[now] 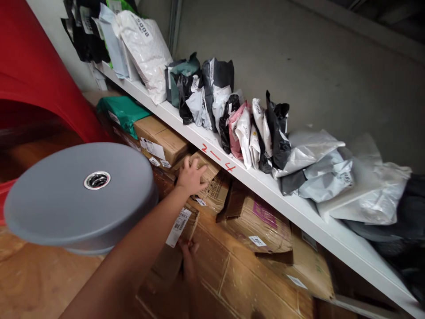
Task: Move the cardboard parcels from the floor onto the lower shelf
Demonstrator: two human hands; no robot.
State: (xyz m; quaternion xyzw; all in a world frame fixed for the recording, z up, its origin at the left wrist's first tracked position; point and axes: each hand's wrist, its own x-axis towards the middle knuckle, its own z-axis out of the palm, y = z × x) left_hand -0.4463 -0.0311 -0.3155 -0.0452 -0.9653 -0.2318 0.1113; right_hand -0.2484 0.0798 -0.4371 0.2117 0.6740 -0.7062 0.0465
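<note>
My left hand (190, 178) reaches in from the lower left and grips the top edge of a small cardboard box (210, 172) just under the white shelf (252, 179). Below it, in shadow, my right hand (187, 259) has its fingers curled on a brown cardboard box with a white barcode label (178, 227). More cardboard boxes (255, 221) are stacked tightly around both, some crushed.
Several poly mailer bags (262, 133) stand in a row on the shelf, which is marked "2-4" in red (217, 157). A grey round disc with a metal centre hole (83, 195) sits at the left, in front of a large red curved object (33, 66). A green parcel (122, 110) lies on the boxes.
</note>
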